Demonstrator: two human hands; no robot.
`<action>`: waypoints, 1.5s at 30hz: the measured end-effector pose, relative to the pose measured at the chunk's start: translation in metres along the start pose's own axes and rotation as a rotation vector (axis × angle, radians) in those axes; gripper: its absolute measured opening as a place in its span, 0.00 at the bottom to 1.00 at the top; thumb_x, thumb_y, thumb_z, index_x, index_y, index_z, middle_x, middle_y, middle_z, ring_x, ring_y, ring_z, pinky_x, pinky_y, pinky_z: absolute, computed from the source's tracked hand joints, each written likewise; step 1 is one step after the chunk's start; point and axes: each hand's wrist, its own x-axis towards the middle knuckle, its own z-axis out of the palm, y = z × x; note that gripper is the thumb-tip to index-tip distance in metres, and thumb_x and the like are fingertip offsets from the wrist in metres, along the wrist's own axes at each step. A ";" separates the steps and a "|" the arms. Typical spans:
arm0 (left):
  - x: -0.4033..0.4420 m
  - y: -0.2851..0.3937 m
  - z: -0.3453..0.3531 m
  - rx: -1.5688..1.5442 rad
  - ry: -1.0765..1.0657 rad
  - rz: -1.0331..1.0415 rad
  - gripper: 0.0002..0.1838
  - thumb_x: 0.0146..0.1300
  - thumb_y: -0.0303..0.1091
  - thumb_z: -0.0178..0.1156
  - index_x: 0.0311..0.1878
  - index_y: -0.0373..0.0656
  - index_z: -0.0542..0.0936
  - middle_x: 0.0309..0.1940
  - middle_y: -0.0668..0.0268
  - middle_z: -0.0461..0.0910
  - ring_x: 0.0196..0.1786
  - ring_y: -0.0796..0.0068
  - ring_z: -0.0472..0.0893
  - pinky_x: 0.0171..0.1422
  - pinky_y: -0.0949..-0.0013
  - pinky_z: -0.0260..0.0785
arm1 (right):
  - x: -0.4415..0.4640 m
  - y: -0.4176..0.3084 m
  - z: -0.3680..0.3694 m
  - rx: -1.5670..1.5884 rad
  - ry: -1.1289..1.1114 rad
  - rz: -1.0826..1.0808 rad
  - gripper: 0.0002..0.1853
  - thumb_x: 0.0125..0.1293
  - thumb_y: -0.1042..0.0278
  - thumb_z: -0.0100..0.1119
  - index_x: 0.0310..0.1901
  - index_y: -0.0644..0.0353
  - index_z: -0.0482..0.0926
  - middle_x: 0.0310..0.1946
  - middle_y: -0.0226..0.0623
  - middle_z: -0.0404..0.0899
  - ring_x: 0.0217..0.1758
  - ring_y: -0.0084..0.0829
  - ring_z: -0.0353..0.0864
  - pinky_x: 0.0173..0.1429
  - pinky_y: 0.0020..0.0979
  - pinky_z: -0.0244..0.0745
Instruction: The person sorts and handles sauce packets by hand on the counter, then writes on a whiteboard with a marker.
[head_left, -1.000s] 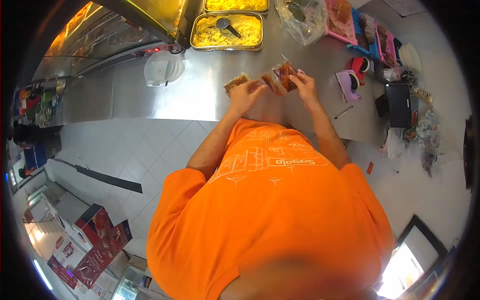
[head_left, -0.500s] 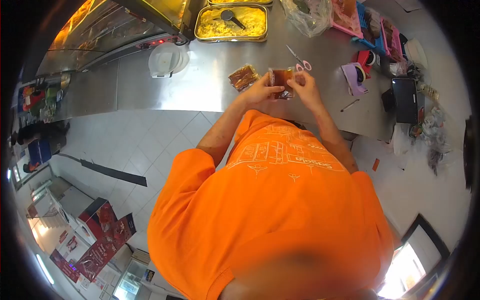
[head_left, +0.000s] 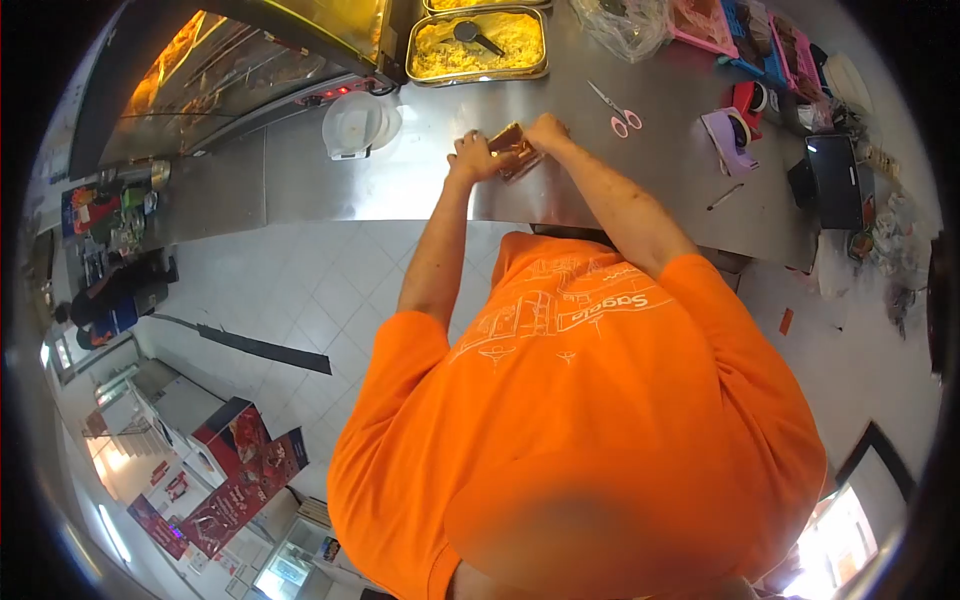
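Near the front edge of the counter point(head_left: 655, 165), the packet point(head_left: 519, 163) lies between the splayed left hand point(head_left: 474, 157) and curled right hand point(head_left: 547, 131); whether either grips, I cannot tell. Probably light, soft, slippery: best pinched by its edges.

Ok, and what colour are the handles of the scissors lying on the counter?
The scissors' handles are pale pink, best seen in the head view.

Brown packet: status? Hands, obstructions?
Left hand at packet's left side, right hand at its far right; grips unclear. Packet partly hidden by hands. Scissors lie right, clear of both.
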 end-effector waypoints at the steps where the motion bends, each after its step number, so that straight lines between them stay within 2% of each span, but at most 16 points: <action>1: -0.009 0.006 -0.008 -0.049 -0.029 0.003 0.53 0.47 0.75 0.66 0.67 0.41 0.75 0.65 0.52 0.75 0.70 0.48 0.70 0.69 0.37 0.62 | -0.007 -0.005 -0.008 0.077 -0.072 0.037 0.23 0.51 0.56 0.71 0.46 0.62 0.87 0.45 0.52 0.86 0.49 0.43 0.87 0.47 0.47 0.83; 2: -0.006 0.011 -0.025 -0.178 -0.363 -0.003 0.59 0.39 0.72 0.73 0.68 0.35 0.71 0.65 0.49 0.74 0.66 0.45 0.74 0.67 0.38 0.65 | -0.015 -0.007 -0.017 0.155 -0.141 0.078 0.23 0.52 0.55 0.71 0.46 0.61 0.86 0.45 0.50 0.86 0.48 0.42 0.87 0.46 0.47 0.82; 5: -0.028 0.016 0.005 -0.212 0.021 0.095 0.59 0.36 0.63 0.79 0.65 0.32 0.68 0.62 0.43 0.73 0.61 0.41 0.77 0.64 0.43 0.70 | -0.043 -0.009 -0.031 0.330 -0.281 0.156 0.23 0.51 0.49 0.71 0.42 0.60 0.86 0.35 0.42 0.84 0.37 0.39 0.85 0.32 0.44 0.79; 7: -0.036 0.022 0.028 -0.231 0.124 0.109 0.50 0.39 0.43 0.81 0.63 0.33 0.64 0.56 0.41 0.73 0.57 0.37 0.76 0.63 0.48 0.72 | -0.038 -0.005 -0.040 0.523 -0.510 0.172 0.24 0.50 0.43 0.71 0.37 0.57 0.86 0.31 0.38 0.82 0.30 0.33 0.82 0.25 0.40 0.76; 9: -0.034 0.016 0.061 -0.430 0.271 0.207 0.46 0.40 0.31 0.76 0.64 0.32 0.63 0.57 0.38 0.69 0.59 0.37 0.73 0.62 0.47 0.71 | -0.042 -0.011 -0.041 0.324 -0.549 0.186 0.22 0.49 0.40 0.70 0.38 0.49 0.87 0.31 0.33 0.83 0.30 0.30 0.81 0.25 0.41 0.75; 13: -0.054 0.035 0.061 -0.577 0.252 0.166 0.48 0.38 0.31 0.77 0.64 0.29 0.63 0.54 0.43 0.68 0.58 0.42 0.71 0.64 0.51 0.69 | -0.031 0.008 -0.007 0.662 -0.881 0.266 0.27 0.50 0.56 0.75 0.53 0.51 0.80 0.49 0.40 0.83 0.49 0.43 0.83 0.50 0.50 0.81; 18: -0.056 0.065 0.059 -0.467 0.295 0.259 0.61 0.37 0.35 0.84 0.72 0.29 0.56 0.60 0.43 0.66 0.63 0.41 0.70 0.70 0.51 0.67 | -0.093 0.027 -0.076 0.911 -0.796 0.108 0.23 0.60 0.63 0.68 0.57 0.54 0.77 0.51 0.43 0.83 0.54 0.40 0.84 0.54 0.47 0.84; 22: -0.073 0.159 -0.014 -0.392 0.200 0.568 0.67 0.41 0.38 0.85 0.79 0.37 0.49 0.70 0.48 0.61 0.68 0.53 0.70 0.68 0.51 0.70 | -0.082 0.133 -0.093 1.481 -1.076 0.084 0.24 0.65 0.61 0.62 0.61 0.59 0.75 0.53 0.45 0.81 0.52 0.45 0.84 0.54 0.48 0.85; 25: -0.093 0.247 -0.073 -0.666 0.055 0.558 0.64 0.43 0.36 0.84 0.79 0.40 0.51 0.71 0.52 0.61 0.63 0.57 0.75 0.62 0.55 0.76 | -0.102 0.207 -0.145 1.701 -0.670 0.152 0.26 0.65 0.63 0.61 0.63 0.62 0.72 0.55 0.47 0.80 0.53 0.45 0.84 0.54 0.49 0.85; 27: -0.080 0.286 -0.067 -0.660 0.271 0.676 0.53 0.50 0.31 0.79 0.76 0.40 0.58 0.69 0.53 0.63 0.57 0.60 0.78 0.55 0.61 0.78 | -0.087 0.257 -0.196 1.802 -0.649 -0.286 0.28 0.64 0.65 0.60 0.65 0.63 0.70 0.56 0.49 0.79 0.52 0.46 0.84 0.54 0.50 0.85; 29: -0.060 0.318 -0.050 -0.713 0.371 0.692 0.46 0.54 0.30 0.76 0.74 0.39 0.61 0.69 0.52 0.64 0.56 0.61 0.79 0.54 0.63 0.76 | -0.081 0.295 -0.276 1.883 -0.527 -0.433 0.28 0.64 0.68 0.59 0.66 0.63 0.69 0.56 0.50 0.79 0.51 0.47 0.84 0.54 0.51 0.85; 31: -0.050 0.359 -0.034 -0.752 0.321 0.608 0.38 0.59 0.27 0.72 0.71 0.41 0.65 0.67 0.55 0.68 0.56 0.63 0.78 0.52 0.63 0.76 | -0.086 0.331 -0.393 1.904 -0.421 -0.369 0.26 0.64 0.71 0.57 0.65 0.64 0.70 0.56 0.50 0.79 0.51 0.47 0.84 0.53 0.51 0.86; 35: -0.025 0.398 0.041 -0.825 0.164 0.399 0.35 0.60 0.28 0.72 0.69 0.42 0.67 0.64 0.58 0.72 0.55 0.64 0.79 0.52 0.63 0.76 | 0.000 0.468 -0.591 1.428 -0.113 -0.318 0.20 0.64 0.72 0.61 0.58 0.63 0.75 0.53 0.47 0.81 0.52 0.41 0.86 0.53 0.47 0.87; 38: -0.043 0.417 0.073 -0.833 0.069 0.256 0.31 0.65 0.29 0.68 0.68 0.40 0.68 0.64 0.57 0.73 0.56 0.65 0.79 0.52 0.64 0.76 | 0.045 0.486 -0.705 1.088 0.016 -0.280 0.20 0.63 0.71 0.63 0.57 0.62 0.75 0.45 0.41 0.82 0.44 0.34 0.87 0.50 0.44 0.87; 42: -0.099 0.370 0.127 -0.928 0.138 -0.135 0.27 0.68 0.28 0.64 0.68 0.38 0.69 0.62 0.57 0.76 0.53 0.66 0.81 0.52 0.64 0.76 | 0.123 0.509 -0.767 0.666 0.032 -0.229 0.27 0.56 0.77 0.65 0.60 0.60 0.74 0.46 0.40 0.83 0.56 0.35 0.84 0.57 0.41 0.84; 45: -0.168 0.308 0.179 -0.857 0.274 -0.476 0.26 0.67 0.30 0.67 0.66 0.40 0.71 0.55 0.62 0.79 0.48 0.69 0.81 0.47 0.67 0.76 | 0.250 0.597 -0.728 0.136 0.114 -0.459 0.33 0.48 0.80 0.68 0.60 0.60 0.74 0.46 0.40 0.83 0.59 0.36 0.82 0.60 0.38 0.80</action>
